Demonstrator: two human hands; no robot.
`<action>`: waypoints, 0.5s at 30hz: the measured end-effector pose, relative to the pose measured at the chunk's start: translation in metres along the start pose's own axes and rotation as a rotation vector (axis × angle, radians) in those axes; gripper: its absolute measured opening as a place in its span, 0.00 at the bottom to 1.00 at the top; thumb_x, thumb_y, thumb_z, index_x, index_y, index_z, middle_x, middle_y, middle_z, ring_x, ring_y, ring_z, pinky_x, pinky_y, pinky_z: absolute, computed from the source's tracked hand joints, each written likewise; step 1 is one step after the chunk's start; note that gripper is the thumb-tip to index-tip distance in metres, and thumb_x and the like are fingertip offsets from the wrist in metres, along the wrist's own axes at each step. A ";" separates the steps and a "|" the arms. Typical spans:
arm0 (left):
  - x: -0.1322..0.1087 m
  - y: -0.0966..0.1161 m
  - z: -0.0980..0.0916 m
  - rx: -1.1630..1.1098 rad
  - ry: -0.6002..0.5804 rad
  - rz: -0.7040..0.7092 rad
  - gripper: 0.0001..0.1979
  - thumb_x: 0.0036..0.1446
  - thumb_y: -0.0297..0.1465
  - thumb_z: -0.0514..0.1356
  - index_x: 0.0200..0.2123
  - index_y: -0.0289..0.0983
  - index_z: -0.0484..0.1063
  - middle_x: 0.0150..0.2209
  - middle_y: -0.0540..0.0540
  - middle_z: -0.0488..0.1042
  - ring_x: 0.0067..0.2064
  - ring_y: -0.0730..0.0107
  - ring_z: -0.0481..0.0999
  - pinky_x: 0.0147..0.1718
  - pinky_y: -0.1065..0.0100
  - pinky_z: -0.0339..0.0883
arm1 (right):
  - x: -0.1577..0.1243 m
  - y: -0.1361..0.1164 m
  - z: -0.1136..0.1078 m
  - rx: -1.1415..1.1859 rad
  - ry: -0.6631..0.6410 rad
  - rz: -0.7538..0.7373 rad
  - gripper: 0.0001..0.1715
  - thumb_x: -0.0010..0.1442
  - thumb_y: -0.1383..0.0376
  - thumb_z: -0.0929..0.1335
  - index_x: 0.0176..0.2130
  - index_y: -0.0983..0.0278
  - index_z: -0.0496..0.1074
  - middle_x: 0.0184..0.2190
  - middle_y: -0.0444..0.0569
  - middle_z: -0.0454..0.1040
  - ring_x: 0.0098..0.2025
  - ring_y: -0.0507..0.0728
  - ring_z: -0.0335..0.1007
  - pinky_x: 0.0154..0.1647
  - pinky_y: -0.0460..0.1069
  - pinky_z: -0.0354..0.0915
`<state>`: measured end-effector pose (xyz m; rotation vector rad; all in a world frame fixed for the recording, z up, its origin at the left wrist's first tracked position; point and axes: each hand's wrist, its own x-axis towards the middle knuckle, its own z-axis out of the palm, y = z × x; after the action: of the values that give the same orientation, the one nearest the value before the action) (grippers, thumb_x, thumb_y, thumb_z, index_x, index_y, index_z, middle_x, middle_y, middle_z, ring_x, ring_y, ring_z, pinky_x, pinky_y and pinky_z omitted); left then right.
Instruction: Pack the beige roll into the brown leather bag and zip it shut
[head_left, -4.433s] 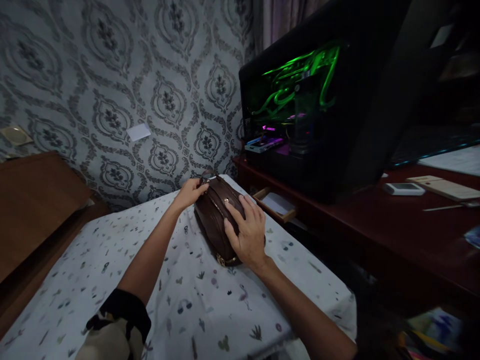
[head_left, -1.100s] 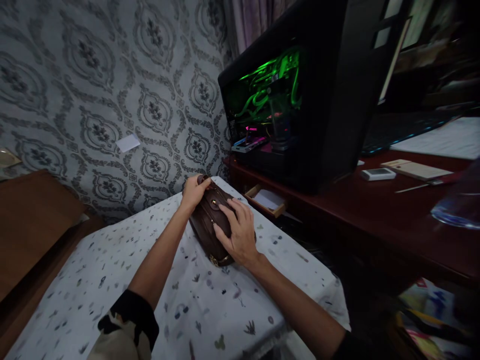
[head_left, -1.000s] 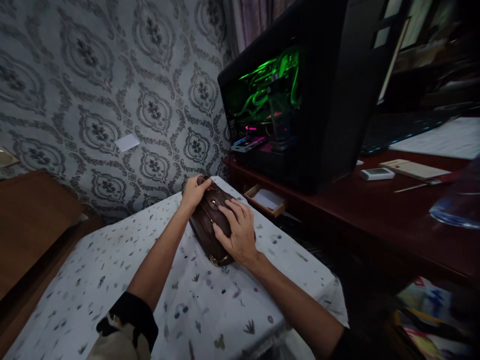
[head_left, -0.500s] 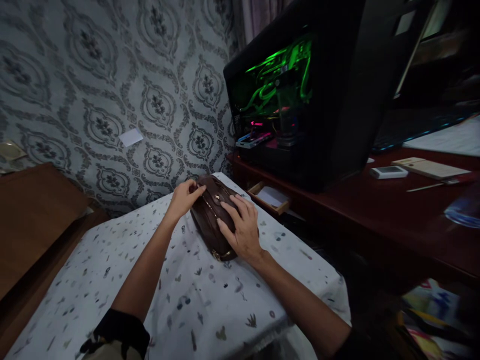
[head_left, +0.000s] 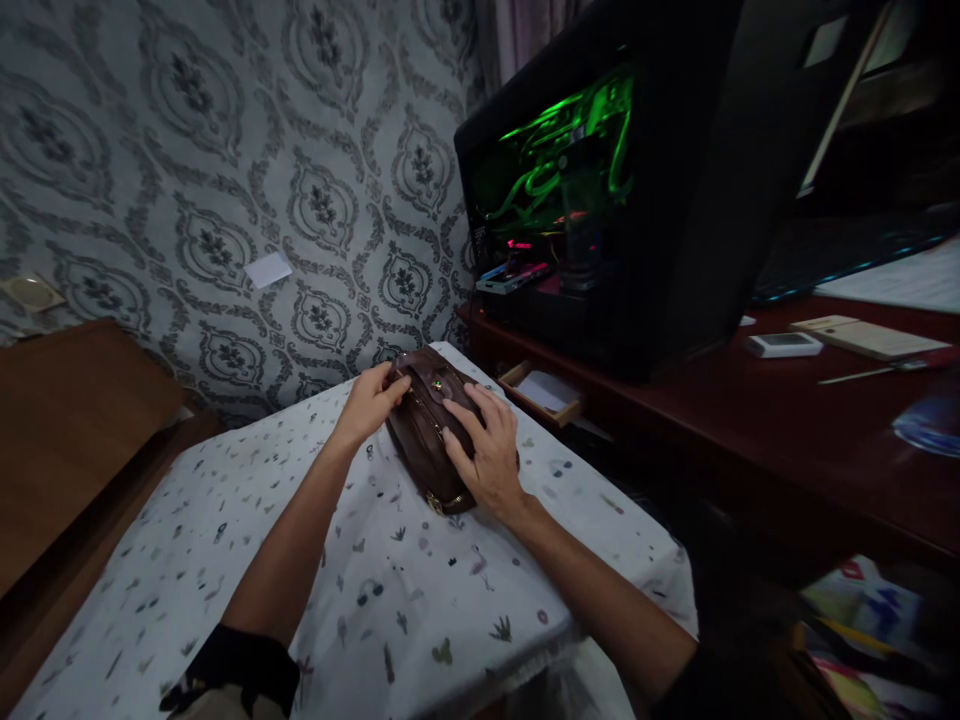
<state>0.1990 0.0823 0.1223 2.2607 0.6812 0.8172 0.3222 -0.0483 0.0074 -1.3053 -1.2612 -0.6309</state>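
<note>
on the spotted cloth (head_left: 420,600) lies a brown bag (head_left: 427,430), near the far edge. left hand (head_left: 369,400) pinches its top with curled fingers. right hand (head_left: 489,458) lies flat and open on its side.

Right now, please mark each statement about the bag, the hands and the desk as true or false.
1. Both hands touch the brown bag. True.
2. The bag hangs from a hook on the wall. False: it lies on the patterned tablecloth.
3. The right hand rests flat on the bag's near side. True.
4. The left hand holds a phone. False: its fingers are at the bag's far end.
5. The computer case glows blue inside. False: mostly green light shows.
</note>
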 end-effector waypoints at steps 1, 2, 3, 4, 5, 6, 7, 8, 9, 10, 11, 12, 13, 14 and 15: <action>-0.001 0.003 0.001 -0.022 -0.013 -0.006 0.12 0.55 0.38 0.59 0.26 0.38 0.64 0.20 0.54 0.62 0.23 0.74 0.62 0.24 0.71 0.53 | 0.000 0.000 0.000 -0.008 -0.004 -0.010 0.20 0.67 0.63 0.64 0.57 0.58 0.70 0.60 0.57 0.66 0.64 0.67 0.60 0.63 0.67 0.60; -0.003 0.006 0.002 -0.040 -0.028 -0.005 0.11 0.55 0.38 0.59 0.27 0.37 0.65 0.21 0.54 0.63 0.24 0.74 0.62 0.24 0.71 0.53 | -0.001 0.001 0.000 -0.015 -0.012 -0.020 0.20 0.67 0.63 0.64 0.58 0.58 0.69 0.60 0.57 0.66 0.64 0.67 0.60 0.63 0.67 0.60; -0.005 0.009 0.003 -0.053 -0.047 0.003 0.12 0.55 0.39 0.60 0.28 0.37 0.66 0.22 0.54 0.63 0.24 0.74 0.62 0.24 0.71 0.53 | -0.001 0.001 0.000 -0.022 -0.022 -0.029 0.21 0.67 0.62 0.64 0.59 0.58 0.68 0.61 0.57 0.65 0.65 0.67 0.59 0.63 0.67 0.59; -0.007 0.012 0.005 -0.060 -0.066 0.016 0.12 0.55 0.40 0.60 0.29 0.37 0.67 0.23 0.53 0.64 0.25 0.74 0.62 0.25 0.71 0.54 | -0.002 0.001 0.000 -0.030 -0.031 -0.035 0.22 0.67 0.62 0.64 0.59 0.58 0.68 0.61 0.57 0.65 0.65 0.67 0.59 0.63 0.67 0.59; -0.008 0.014 0.005 -0.065 -0.083 0.030 0.13 0.55 0.40 0.60 0.30 0.36 0.68 0.24 0.53 0.64 0.25 0.74 0.62 0.25 0.71 0.54 | -0.002 0.001 0.000 -0.036 -0.039 -0.035 0.22 0.67 0.62 0.64 0.59 0.58 0.68 0.61 0.57 0.65 0.65 0.67 0.58 0.63 0.68 0.59; -0.010 0.016 0.006 -0.069 -0.098 0.041 0.13 0.55 0.41 0.60 0.30 0.36 0.68 0.24 0.53 0.64 0.26 0.74 0.61 0.25 0.71 0.54 | -0.002 0.001 0.000 -0.041 -0.042 -0.034 0.22 0.67 0.62 0.64 0.59 0.58 0.67 0.62 0.57 0.64 0.65 0.67 0.58 0.63 0.68 0.59; -0.011 0.018 0.006 -0.072 -0.109 0.044 0.14 0.55 0.42 0.61 0.30 0.36 0.68 0.23 0.54 0.63 0.25 0.74 0.61 0.25 0.71 0.54 | -0.002 0.001 0.000 -0.044 -0.042 -0.031 0.22 0.67 0.62 0.64 0.59 0.57 0.67 0.62 0.57 0.64 0.65 0.67 0.58 0.63 0.67 0.59; -0.012 0.019 0.006 -0.076 -0.118 0.039 0.15 0.55 0.43 0.61 0.28 0.36 0.67 0.22 0.54 0.62 0.25 0.74 0.61 0.25 0.71 0.53 | -0.001 0.001 0.000 -0.042 -0.041 -0.030 0.22 0.67 0.62 0.64 0.59 0.57 0.67 0.61 0.57 0.64 0.65 0.67 0.58 0.63 0.67 0.59; -0.012 0.019 0.006 -0.082 -0.123 0.030 0.15 0.55 0.43 0.61 0.27 0.37 0.65 0.21 0.54 0.61 0.24 0.74 0.60 0.24 0.71 0.53 | -0.001 0.000 -0.001 -0.036 -0.040 -0.030 0.22 0.67 0.62 0.64 0.59 0.58 0.67 0.61 0.57 0.64 0.65 0.67 0.58 0.63 0.67 0.59; -0.012 0.018 0.006 -0.086 -0.125 0.021 0.16 0.55 0.43 0.60 0.27 0.37 0.64 0.21 0.54 0.61 0.24 0.74 0.60 0.24 0.71 0.53 | -0.001 -0.001 -0.001 -0.023 -0.037 -0.030 0.22 0.67 0.62 0.64 0.59 0.58 0.66 0.61 0.57 0.64 0.65 0.67 0.58 0.64 0.68 0.58; -0.012 0.018 0.006 -0.084 -0.125 0.016 0.16 0.55 0.43 0.60 0.26 0.38 0.63 0.21 0.54 0.61 0.24 0.74 0.61 0.25 0.70 0.54 | -0.001 -0.001 -0.002 -0.005 -0.032 -0.027 0.21 0.67 0.62 0.64 0.59 0.58 0.66 0.61 0.58 0.64 0.65 0.67 0.58 0.64 0.68 0.58; -0.012 0.017 0.006 -0.072 -0.119 0.016 0.16 0.56 0.43 0.59 0.26 0.38 0.63 0.21 0.54 0.62 0.25 0.73 0.61 0.25 0.70 0.55 | -0.001 -0.002 -0.003 0.017 -0.023 -0.015 0.21 0.67 0.62 0.64 0.59 0.59 0.66 0.61 0.58 0.63 0.65 0.67 0.58 0.64 0.68 0.58; -0.012 0.015 0.006 -0.047 -0.103 0.023 0.15 0.56 0.42 0.59 0.27 0.38 0.64 0.22 0.53 0.63 0.26 0.73 0.63 0.26 0.70 0.56 | -0.001 -0.003 -0.004 0.042 -0.006 0.006 0.21 0.67 0.63 0.64 0.59 0.59 0.65 0.61 0.58 0.63 0.65 0.67 0.58 0.63 0.67 0.59; -0.011 0.014 0.006 -0.012 -0.079 0.037 0.13 0.57 0.41 0.58 0.27 0.38 0.64 0.24 0.52 0.65 0.27 0.72 0.64 0.28 0.70 0.58 | -0.001 -0.004 -0.006 0.066 0.020 0.035 0.21 0.67 0.63 0.64 0.58 0.60 0.65 0.61 0.59 0.63 0.64 0.66 0.59 0.62 0.67 0.59; -0.009 0.013 0.006 0.026 -0.049 0.052 0.11 0.56 0.39 0.58 0.28 0.38 0.65 0.26 0.51 0.66 0.29 0.71 0.66 0.30 0.70 0.59 | -0.001 -0.005 -0.007 0.085 0.053 0.070 0.20 0.67 0.63 0.64 0.57 0.61 0.65 0.59 0.59 0.64 0.62 0.66 0.61 0.61 0.66 0.60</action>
<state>0.2001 0.0655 0.1241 2.3227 0.6156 0.7788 0.3200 -0.0564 0.0092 -1.2491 -1.1814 -0.5531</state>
